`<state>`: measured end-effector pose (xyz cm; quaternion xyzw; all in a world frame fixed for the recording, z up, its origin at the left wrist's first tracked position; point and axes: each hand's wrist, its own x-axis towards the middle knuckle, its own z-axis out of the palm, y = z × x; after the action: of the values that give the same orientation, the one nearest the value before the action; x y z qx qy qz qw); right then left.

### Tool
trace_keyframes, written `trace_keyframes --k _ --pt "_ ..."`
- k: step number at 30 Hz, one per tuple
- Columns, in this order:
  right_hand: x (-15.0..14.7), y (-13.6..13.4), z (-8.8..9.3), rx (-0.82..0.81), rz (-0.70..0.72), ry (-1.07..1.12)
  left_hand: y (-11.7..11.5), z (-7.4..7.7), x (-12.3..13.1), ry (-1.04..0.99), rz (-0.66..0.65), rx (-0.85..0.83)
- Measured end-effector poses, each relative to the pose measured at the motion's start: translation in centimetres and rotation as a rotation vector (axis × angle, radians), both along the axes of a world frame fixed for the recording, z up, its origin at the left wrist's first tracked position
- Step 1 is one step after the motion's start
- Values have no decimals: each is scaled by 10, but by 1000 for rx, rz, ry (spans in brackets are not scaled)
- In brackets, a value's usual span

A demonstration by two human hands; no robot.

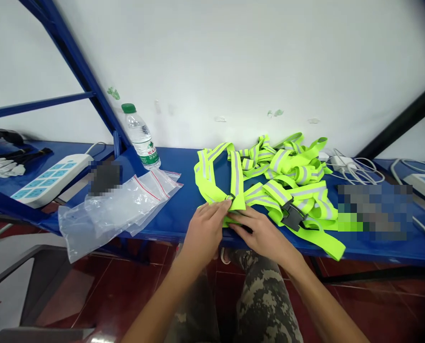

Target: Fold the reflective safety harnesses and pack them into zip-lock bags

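Neon-yellow reflective vest | left hand, right hand both closed on its strap | blue shelf edge

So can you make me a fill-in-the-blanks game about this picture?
1. The left hand and right hand both touch a neon reflective strap above a ____ shelf.
2. The plastic buckle is ____.
3. The water bottle has a ____ cap.
4. The clear plastic bags lie to the ____ of the hands.

Missing words: blue; black; green; left.
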<state>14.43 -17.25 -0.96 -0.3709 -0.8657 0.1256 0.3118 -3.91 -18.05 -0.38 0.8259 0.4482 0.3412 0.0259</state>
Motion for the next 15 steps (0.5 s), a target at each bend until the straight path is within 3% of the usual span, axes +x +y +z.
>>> trace_keyframes --k 5,9,15 --pt "33 0 0 -18 -99 79 -2 -1 -6 147 -62 -45" --pt "49 6 2 -120 -141 -51 -3 2 -7 175 -142 -108" --pt "60 18 5 -161 -153 -171 3 0 -16 262 -83 -59"
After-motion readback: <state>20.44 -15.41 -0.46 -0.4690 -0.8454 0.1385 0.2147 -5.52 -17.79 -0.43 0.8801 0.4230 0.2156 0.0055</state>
